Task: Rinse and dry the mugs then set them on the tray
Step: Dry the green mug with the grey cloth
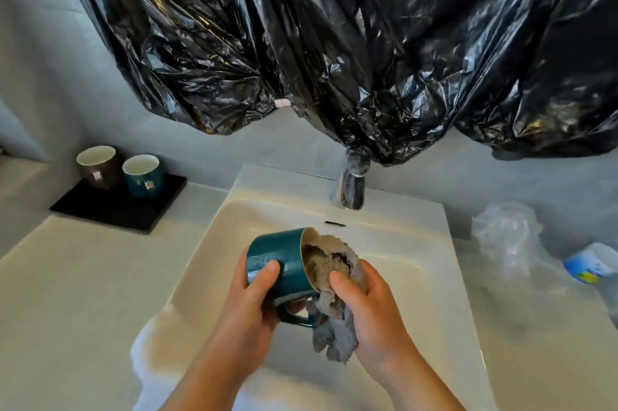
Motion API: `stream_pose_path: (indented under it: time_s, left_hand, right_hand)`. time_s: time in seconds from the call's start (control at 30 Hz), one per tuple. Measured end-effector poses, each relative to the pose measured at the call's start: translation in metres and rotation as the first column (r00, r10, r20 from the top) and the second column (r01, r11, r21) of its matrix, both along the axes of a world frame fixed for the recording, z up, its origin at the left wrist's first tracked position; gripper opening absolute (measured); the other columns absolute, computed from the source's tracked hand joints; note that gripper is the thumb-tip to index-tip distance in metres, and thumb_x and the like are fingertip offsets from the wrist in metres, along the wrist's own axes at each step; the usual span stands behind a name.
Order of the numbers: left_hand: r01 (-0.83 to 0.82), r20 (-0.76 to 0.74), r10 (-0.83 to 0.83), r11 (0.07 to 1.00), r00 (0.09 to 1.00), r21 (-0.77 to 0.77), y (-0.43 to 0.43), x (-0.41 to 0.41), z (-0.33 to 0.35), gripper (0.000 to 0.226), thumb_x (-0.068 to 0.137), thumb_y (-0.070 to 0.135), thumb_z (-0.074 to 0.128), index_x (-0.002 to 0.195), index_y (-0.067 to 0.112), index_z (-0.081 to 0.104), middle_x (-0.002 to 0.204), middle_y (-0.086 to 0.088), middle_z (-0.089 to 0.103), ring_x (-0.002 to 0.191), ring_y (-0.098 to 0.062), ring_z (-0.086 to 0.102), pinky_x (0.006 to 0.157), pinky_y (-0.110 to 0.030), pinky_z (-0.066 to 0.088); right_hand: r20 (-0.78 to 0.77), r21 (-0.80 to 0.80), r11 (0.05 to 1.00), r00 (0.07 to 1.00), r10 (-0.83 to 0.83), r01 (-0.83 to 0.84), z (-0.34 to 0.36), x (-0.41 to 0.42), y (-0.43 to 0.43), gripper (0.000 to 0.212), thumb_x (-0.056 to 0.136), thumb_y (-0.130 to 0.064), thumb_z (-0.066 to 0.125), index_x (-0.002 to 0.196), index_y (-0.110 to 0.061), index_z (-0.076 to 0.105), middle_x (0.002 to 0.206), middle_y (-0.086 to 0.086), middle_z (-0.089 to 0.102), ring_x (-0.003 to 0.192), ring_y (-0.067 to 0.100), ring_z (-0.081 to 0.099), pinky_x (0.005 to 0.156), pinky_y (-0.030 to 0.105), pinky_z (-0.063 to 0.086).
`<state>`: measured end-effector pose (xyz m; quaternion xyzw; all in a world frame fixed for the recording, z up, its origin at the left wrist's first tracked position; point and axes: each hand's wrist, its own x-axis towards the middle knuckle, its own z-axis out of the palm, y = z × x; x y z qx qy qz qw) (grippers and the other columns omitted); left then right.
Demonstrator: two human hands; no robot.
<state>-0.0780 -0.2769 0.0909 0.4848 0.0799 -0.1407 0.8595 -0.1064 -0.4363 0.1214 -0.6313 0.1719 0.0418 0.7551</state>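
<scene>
Over the sink (214, 243), the left hand (257, 293) grips the teal mug (281, 260) on its side, while the right hand (364, 297) pinches a grey cloth (329, 263) stuffed into its mouth. Drying it well likely means turning the cloth against the inner wall and base. Two mugs already stand on the black tray (113, 213).

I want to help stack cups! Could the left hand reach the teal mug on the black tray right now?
Probably not yet. The left hand is busy gripping the other teal mug over the sink. The counter toward the black tray looks free, though.
</scene>
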Motion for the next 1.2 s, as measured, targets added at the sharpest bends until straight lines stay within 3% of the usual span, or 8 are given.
stream_pose_path:
  time_s: [0.1,0.27,0.47,0.6,0.77,0.83,0.97,1.2]
  left_hand:
    - [-0.026,-0.009,0.026,0.999,1.0,-0.029,-0.017,-0.015,-0.004,0.085,0.054,0.04,0.087,0.131,0.018,0.057,0.115,-0.019,0.071,0.098,-0.035,0.071,0.074,-0.045,0.06]
    - [-0.082,0.026,0.081,0.995,0.996,0.05,-0.029,-0.016,-0.02,0.078,0.059,0.049,0.075,0.125,0.012,0.059,0.102,-0.014,0.071,0.084,-0.026,0.07,0.064,-0.036,0.057]
    - [-0.069,0.181,0.04,0.986,0.983,0.154,-0.038,-0.011,-0.036,0.072,0.056,0.052,0.073,0.114,0.011,0.063,0.096,-0.012,0.073,0.089,-0.032,0.067,0.082,-0.051,0.051]
    - [-0.068,0.316,0.017,0.986,0.949,0.153,-0.046,-0.009,-0.039,0.058,0.07,0.042,0.073,0.117,0.009,0.064,0.105,-0.017,0.075,0.087,-0.027,0.073,0.067,-0.038,0.061]
    - [-0.063,0.509,-0.044,0.98,0.859,0.191,-0.051,-0.017,-0.034,0.044,0.067,0.043,0.074,0.102,0.017,0.07,0.092,-0.008,0.076,0.079,-0.019,0.073,0.059,-0.029,0.058]
    - [-0.073,0.564,-0.075,0.969,0.822,0.235,-0.054,-0.023,-0.034,0.052,0.058,0.05,0.075,0.1,0.02,0.072,0.091,-0.006,0.076,0.078,-0.018,0.072,0.06,-0.029,0.056]
    - [-0.071,0.579,-0.096,0.963,0.81,0.259,-0.058,-0.029,-0.032,0.037,0.066,0.048,0.072,0.093,0.023,0.073,0.087,-0.002,0.077,0.079,-0.017,0.07,0.073,-0.04,0.054]
    - [-0.062,0.63,-0.168,0.943,0.758,0.326,-0.059,-0.034,-0.025,0.035,0.066,0.047,0.069,0.092,0.024,0.07,0.077,0.004,0.074,0.067,-0.009,0.066,0.067,-0.034,0.051]
  right_hand:
    - [0.028,0.031,0.997,0.997,0.069,-0.07,-0.007,-0.018,-0.021,0.02,0.093,-0.012,0.065,0.112,-0.015,0.069,0.102,0.012,0.076,0.096,0.029,0.074,0.085,0.045,0.058]
    - [0.07,-0.123,0.958,0.961,0.268,-0.259,-0.021,-0.032,-0.055,0.052,0.064,-0.018,0.059,0.114,-0.025,0.066,0.105,0.007,0.073,0.099,0.022,0.07,0.079,0.033,0.055]
    - [0.302,-0.489,0.863,0.904,0.302,-0.125,-0.026,-0.041,-0.059,0.025,0.088,-0.014,0.063,0.1,-0.034,0.068,0.102,-0.01,0.062,0.092,0.007,0.063,0.072,0.018,0.052]
    - [0.451,-0.568,0.823,0.832,0.323,-0.012,-0.037,-0.044,-0.053,0.028,0.092,-0.015,0.062,0.112,-0.033,0.068,0.093,-0.016,0.068,0.084,0.004,0.066,0.067,0.017,0.051]
    - [0.424,-0.567,0.792,0.743,0.517,-0.227,-0.049,-0.051,-0.048,0.029,0.094,-0.014,0.044,0.102,-0.026,0.069,0.068,-0.008,0.063,0.058,0.009,0.052,0.058,0.027,0.043]
    - [0.397,-0.618,0.761,0.759,0.517,-0.195,-0.057,-0.052,-0.049,0.032,0.102,-0.01,0.04,0.102,-0.026,0.069,0.063,-0.017,0.063,0.059,0.001,0.057,0.063,0.023,0.047]
    - [0.393,-0.683,0.724,0.784,0.479,-0.1,-0.067,-0.052,-0.047,0.026,0.104,-0.031,0.046,0.12,-0.039,0.064,0.114,-0.02,0.071,0.111,0.0,0.063,0.104,0.035,0.047]
    - [0.405,-0.605,0.792,0.824,0.396,-0.083,-0.058,-0.058,-0.035,0.025,0.103,-0.029,0.05,0.116,-0.041,0.067,0.112,-0.022,0.072,0.109,-0.003,0.064,0.103,0.03,0.047]
